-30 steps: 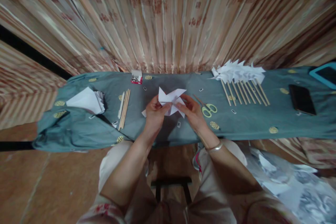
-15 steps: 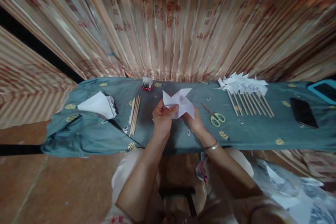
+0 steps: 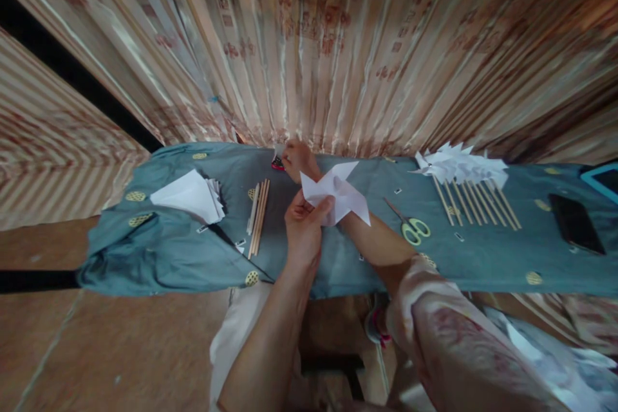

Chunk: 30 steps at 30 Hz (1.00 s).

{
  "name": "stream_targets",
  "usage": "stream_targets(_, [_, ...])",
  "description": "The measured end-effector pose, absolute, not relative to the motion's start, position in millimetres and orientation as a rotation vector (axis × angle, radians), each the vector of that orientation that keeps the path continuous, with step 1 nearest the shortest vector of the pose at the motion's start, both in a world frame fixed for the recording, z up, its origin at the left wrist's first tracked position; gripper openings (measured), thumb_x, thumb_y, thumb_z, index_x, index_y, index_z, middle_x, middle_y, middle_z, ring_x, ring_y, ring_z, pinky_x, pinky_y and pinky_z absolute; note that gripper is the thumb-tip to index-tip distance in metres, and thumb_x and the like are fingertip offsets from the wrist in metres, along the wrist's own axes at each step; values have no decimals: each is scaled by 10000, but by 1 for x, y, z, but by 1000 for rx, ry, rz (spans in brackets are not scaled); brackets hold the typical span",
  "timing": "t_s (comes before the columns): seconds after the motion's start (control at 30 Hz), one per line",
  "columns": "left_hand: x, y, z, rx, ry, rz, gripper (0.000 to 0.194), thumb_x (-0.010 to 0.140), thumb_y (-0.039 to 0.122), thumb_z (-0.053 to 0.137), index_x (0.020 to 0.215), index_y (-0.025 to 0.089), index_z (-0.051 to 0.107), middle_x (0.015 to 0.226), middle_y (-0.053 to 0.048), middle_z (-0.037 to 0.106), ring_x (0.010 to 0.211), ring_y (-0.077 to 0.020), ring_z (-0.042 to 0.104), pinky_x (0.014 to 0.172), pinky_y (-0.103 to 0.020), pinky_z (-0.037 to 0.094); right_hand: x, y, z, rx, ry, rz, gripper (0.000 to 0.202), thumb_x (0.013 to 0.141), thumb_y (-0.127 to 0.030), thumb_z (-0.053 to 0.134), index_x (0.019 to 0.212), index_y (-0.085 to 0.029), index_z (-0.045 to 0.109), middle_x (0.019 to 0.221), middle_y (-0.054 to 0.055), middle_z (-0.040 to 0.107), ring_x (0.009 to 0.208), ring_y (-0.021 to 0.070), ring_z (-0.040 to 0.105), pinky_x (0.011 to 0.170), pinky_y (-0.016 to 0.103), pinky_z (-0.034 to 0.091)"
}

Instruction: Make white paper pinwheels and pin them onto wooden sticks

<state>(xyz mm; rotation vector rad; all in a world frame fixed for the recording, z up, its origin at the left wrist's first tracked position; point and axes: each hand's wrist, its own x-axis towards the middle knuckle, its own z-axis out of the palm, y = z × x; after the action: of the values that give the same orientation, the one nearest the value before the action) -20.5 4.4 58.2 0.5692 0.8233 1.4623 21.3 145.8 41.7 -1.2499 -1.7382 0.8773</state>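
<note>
A white paper pinwheel [image 3: 342, 193] is pinched in my left hand [image 3: 306, 222], its thumb lying over the centre of the folded blades. My right arm passes beneath the pinwheel, and my right hand [image 3: 297, 159] is at the small red and white box of pins [image 3: 277, 162] near the table's back edge. The fingers of that hand are bent at the box's opening; whether they hold a pin is too small to tell. Green-handled scissors [image 3: 413, 229] lie on the cloth to the right of my right forearm.
On the cloth-covered table [image 3: 168, 257] are a stack of white paper [image 3: 188, 196] and thin sticks [image 3: 261, 215] at left. Finished pinwheels on sticks [image 3: 466, 167], a black phone [image 3: 576, 223] and a blue-edged device [image 3: 603, 179] are at right. A curtain [image 3: 338, 45] hangs behind.
My right hand has left the pinwheel and reached forward and left to the box of pins. My left hand still holds the pinwheel. The view has shifted slightly.
</note>
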Motion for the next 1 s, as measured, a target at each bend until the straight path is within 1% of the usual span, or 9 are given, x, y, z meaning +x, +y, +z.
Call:
stream_targets(0.13, [-23,5,60,554,815,1478,289,536,270,881,725,181,681,739,14,729,711,-124,667,770,-266,526,7,172,26,-1339,-1879,701,302,929,-309,638,1196,-168,621,1322,97,590,1206,258,575,1016,508,489])
stream_targets(0.2, [-24,4,60,547,816,1475,285,547,261,870,755,183,691,751,14,734,695,-119,661,759,-263,525,4,181,18,-1366,-1925,641,83,842,-87,679,912,-132,670,1312,101,593,1359,276,419,1151,542,325])
stream_targets(0.27, [-25,3,60,543,818,1465,291,556,254,860,787,186,697,771,12,741,687,-119,660,746,-262,524,4,187,12,-1375,-1961,607,208,756,56,656,684,-131,602,1276,98,605,1410,272,315,1198,532,211])
stream_targets(0.33, [-24,3,60,537,808,1458,297,560,249,852,807,190,698,778,11,744,683,-121,661,732,-261,524,5,190,8,-1374,-1993,580,264,726,83,648,613,-135,554,1242,96,616,1406,273,309,1196,530,197])
stream_targets(0.4, [-24,2,59,529,792,1459,290,560,239,846,803,193,695,777,11,745,685,-121,662,729,-259,524,5,193,4,-1372,-2024,544,213,745,53,660,657,-127,587,1232,97,621,1404,279,326,1186,542,224])
stream_targets(0.47, [-23,2,59,529,790,1457,278,559,240,844,786,194,690,785,11,745,694,-122,665,734,-259,525,5,196,1,-1381,-2057,497,71,816,-56,681,838,-121,660,1264,95,615,1380,285,390,1155,559,300])
stream_targets(0.6, [-23,3,59,544,813,1444,301,558,278,854,795,195,688,786,7,743,696,-130,668,736,-272,530,5,200,-5,-1400,-2125,425,351,941,-353,620,1243,-176,597,1315,97,594,1166,253,601,979,496,516])
stream_targets(0.7, [-23,3,59,542,816,1452,329,547,281,865,810,195,686,775,9,742,704,-138,673,734,-276,530,5,201,-8,-1405,-2147,386,368,950,-368,607,1263,-177,584,1288,97,605,1101,234,629,923,454,551])
stream_targets(1.0, [-23,4,59,557,824,1444,380,539,296,884,860,212,700,829,1,759,766,-163,696,778,-301,546,2,204,-8,-1398,-2108,378,367,947,-362,611,1263,-176,584,1297,100,601,1119,237,622,939,467,543])
